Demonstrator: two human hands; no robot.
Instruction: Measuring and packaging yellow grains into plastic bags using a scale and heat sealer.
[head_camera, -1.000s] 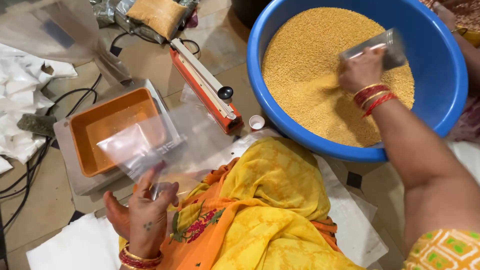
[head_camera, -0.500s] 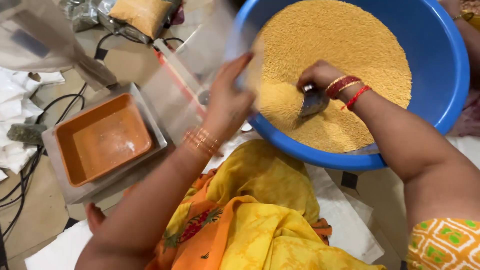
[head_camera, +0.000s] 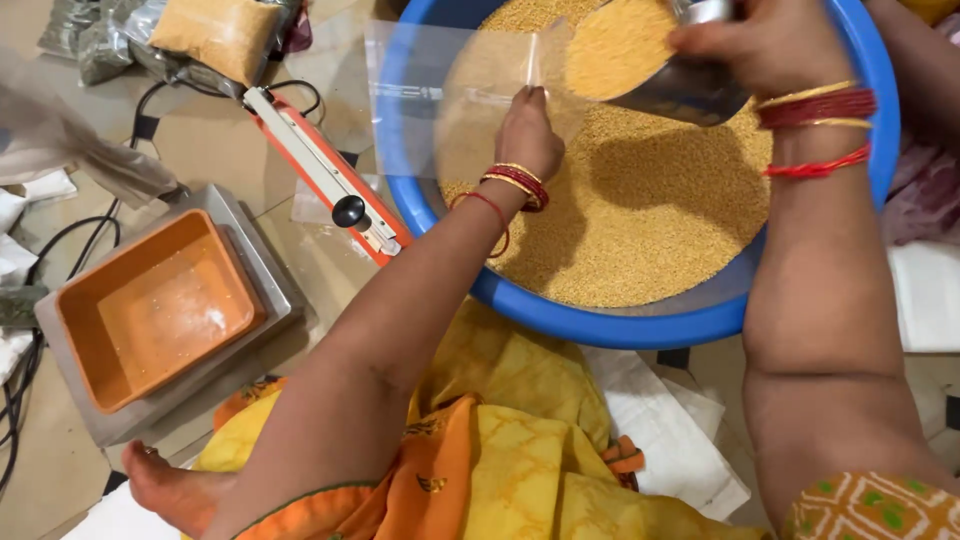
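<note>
A clear plastic bag (head_camera: 455, 95) is pinched at its open edge by the left hand (head_camera: 527, 135) over the upper left rim of the blue tub (head_camera: 620, 322), while a metal scoop (head_camera: 680, 85) heaped with yellow grain (head_camera: 640, 200) is gripped by the right hand (head_camera: 765, 45) at the top of the frame, tilted against the bag's mouth. Both forearms are stretched up from the lower edge across the tub. Open floor is left between the tub and the orange tray (head_camera: 150, 305) on the scale at left, crossed only by the orange-edged sealer bar (head_camera: 320, 170).

One head-worn camera looks steeply down from close above the person's lap, facing away from the body. The blue tub (head_camera: 640, 320) fills the far right, the orange tray (head_camera: 150, 310) lies near left. No second view exists to share any part.
</note>
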